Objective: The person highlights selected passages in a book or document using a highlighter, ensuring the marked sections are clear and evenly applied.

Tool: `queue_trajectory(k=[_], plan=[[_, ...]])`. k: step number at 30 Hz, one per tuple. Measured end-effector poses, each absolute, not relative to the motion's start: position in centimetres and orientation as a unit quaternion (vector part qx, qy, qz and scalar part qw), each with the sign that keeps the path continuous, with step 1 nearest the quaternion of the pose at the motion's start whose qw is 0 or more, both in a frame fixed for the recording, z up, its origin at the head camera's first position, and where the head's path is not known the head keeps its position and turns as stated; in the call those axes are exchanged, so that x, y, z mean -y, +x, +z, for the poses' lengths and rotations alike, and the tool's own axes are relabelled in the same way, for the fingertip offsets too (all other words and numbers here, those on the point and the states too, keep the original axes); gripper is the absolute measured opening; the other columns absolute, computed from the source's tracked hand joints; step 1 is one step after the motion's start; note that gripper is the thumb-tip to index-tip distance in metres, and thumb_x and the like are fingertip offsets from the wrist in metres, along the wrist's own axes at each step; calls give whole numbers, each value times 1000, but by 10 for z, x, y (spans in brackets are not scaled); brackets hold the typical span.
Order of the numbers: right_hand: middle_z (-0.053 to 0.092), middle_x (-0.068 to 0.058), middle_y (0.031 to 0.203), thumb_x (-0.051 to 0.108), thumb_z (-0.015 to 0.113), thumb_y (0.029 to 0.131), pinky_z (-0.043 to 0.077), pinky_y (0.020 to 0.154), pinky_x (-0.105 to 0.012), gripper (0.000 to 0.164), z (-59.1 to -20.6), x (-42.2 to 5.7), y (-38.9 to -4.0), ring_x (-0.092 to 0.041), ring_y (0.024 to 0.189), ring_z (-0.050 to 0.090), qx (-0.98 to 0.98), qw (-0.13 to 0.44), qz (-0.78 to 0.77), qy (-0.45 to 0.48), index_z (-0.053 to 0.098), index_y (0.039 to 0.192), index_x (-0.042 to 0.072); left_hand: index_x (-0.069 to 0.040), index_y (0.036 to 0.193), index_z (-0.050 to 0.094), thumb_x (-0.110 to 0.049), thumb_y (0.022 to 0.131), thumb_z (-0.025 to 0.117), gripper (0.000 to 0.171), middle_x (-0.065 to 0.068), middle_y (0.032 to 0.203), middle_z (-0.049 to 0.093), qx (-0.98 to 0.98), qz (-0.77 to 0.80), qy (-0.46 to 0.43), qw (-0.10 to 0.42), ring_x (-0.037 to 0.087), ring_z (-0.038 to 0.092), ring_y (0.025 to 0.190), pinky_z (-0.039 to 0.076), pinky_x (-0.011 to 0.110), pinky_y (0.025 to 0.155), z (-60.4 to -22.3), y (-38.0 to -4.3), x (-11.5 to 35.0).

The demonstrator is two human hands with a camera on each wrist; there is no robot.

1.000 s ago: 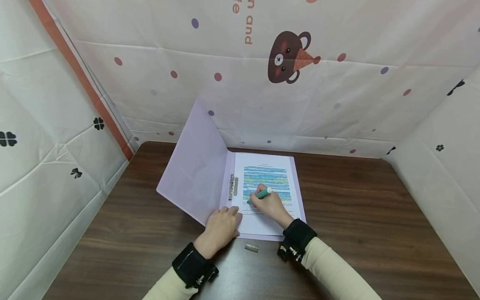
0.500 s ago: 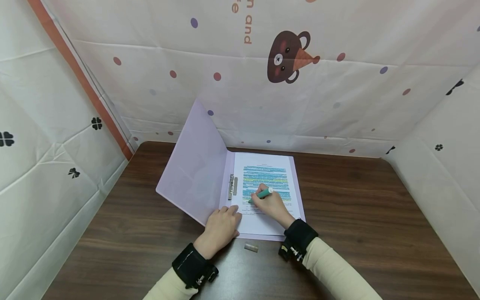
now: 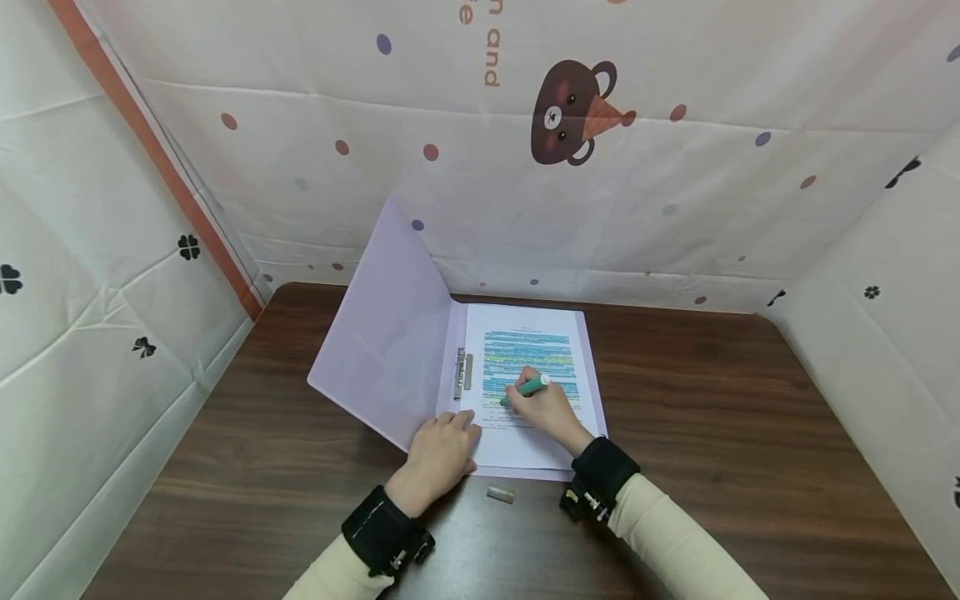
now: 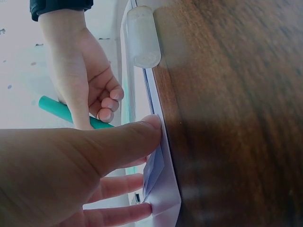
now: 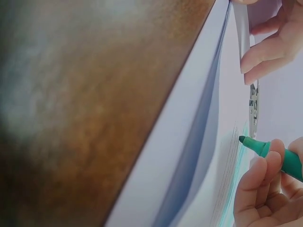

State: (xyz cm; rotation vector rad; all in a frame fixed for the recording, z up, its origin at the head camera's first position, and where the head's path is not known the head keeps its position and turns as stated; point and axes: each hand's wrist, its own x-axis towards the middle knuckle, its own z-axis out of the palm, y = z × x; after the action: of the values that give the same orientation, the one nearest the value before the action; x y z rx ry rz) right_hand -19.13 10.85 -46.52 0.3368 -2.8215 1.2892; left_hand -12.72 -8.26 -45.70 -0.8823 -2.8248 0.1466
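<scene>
My right hand point(image 3: 551, 412) pinches a green highlighter point(image 3: 534, 385) between thumb and fingers, its pale end pointing up to the right. In the right wrist view, the highlighter's dark tip point(image 5: 242, 139) is right at the printed lines of the paper point(image 3: 517, 450). Blue and yellow bands cover much of the text above it. The sheets lie in an opened lilac folder point(image 3: 390, 333), whose cover leans up at the left. My left hand point(image 3: 437, 454) rests on the lower left corner of the sheets, fingers extended, thumb along the near edge.
A small translucent cylinder point(image 3: 500, 495), like a cap, lies on the brown wooden table point(image 3: 712, 467) just in front of the folder. A metal clip point(image 3: 459, 375) sits along the folder's spine. Printed white cloth point(image 3: 675, 208) hangs behind and at both sides.
The highlighter's tip has slid slightly to the right along the text line with my right hand. My left hand stays on the corner. The head view has shifted slightly.
</scene>
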Motion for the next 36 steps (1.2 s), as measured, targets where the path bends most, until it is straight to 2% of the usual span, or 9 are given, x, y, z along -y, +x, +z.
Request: queue_trajectory(k=[10, 24, 36], plan=[[41, 0, 56, 19, 55, 87, 28, 43, -25, 19, -467, -112, -194, -15, 47, 38, 907, 5, 406, 107, 43, 74, 11, -16, 108, 62, -43, 72, 71, 46, 5, 120, 56, 953, 47, -291, 70, 22, 54, 98, 47, 33, 75, -456, -129, 82], [42, 0, 55, 20, 53, 87, 28, 43, -25, 18, -469, -118, -195, -16, 46, 39, 911, -4, 401, 95, 43, 75, 11, -17, 108, 63, -43, 71, 72, 46, 5, 120, 56, 953, 39, -292, 77, 22, 54, 98, 47, 33, 75, -456, -130, 82], [37, 1, 52, 20, 54, 87, 26, 42, -25, 19, -466, -122, -194, -15, 45, 35, 910, -12, 405, 88, 43, 74, 10, -17, 110, 62, -43, 73, 71, 46, 5, 122, 55, 955, 40, -289, 58, 23, 53, 101, 46, 34, 77, -457, -132, 81]])
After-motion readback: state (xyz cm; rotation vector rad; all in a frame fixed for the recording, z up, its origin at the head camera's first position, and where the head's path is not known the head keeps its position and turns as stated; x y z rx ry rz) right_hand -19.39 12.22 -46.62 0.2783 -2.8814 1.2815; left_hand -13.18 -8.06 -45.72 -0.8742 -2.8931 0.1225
